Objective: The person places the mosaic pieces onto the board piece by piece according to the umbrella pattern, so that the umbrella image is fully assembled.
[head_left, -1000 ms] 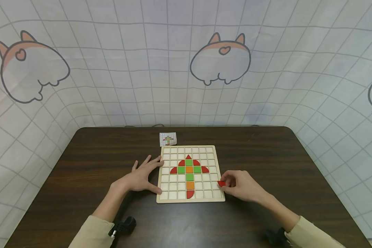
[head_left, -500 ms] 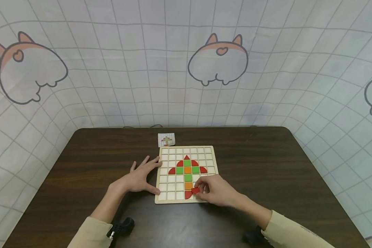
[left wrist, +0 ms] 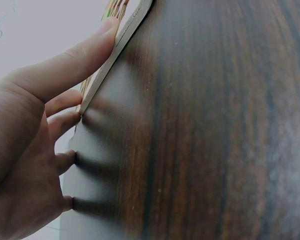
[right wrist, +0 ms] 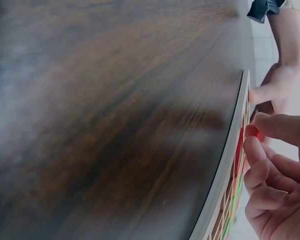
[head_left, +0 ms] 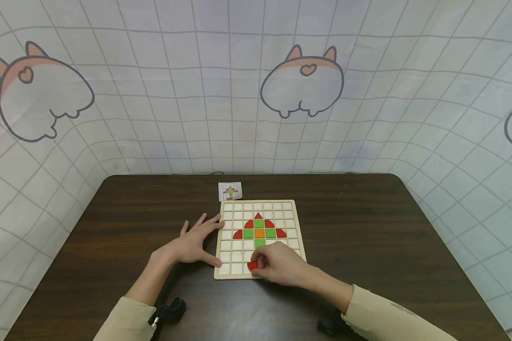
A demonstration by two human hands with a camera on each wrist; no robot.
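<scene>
A square wooden grid board (head_left: 236, 256) lies on the table with green, orange and red pieces set in its cells. My left hand (head_left: 192, 246) is spread at its left side, thumb and fingertips touching the rim; in the left wrist view, the thumb (left wrist: 85, 57) lies along the board's edge. Between thumb and fingers, my right hand (head_left: 281, 265) pinches a small red piece (head_left: 252, 265) over the board's lower middle. That piece also shows between the fingertips in the right wrist view. The right hand hides the lower part of the coloured pattern.
A small printed card (head_left: 230, 191) with a similar coloured pattern lies just behind the board's far left corner. The dark wooden table (head_left: 358, 213) extends around the board. A white grid-patterned curtain (head_left: 222, 104) with cartoon animals stands behind and along the sides.
From the board's right edge, my right hand has carried the red piece left across the lower rows to the lower middle. The left hand keeps its place at the left rim.
</scene>
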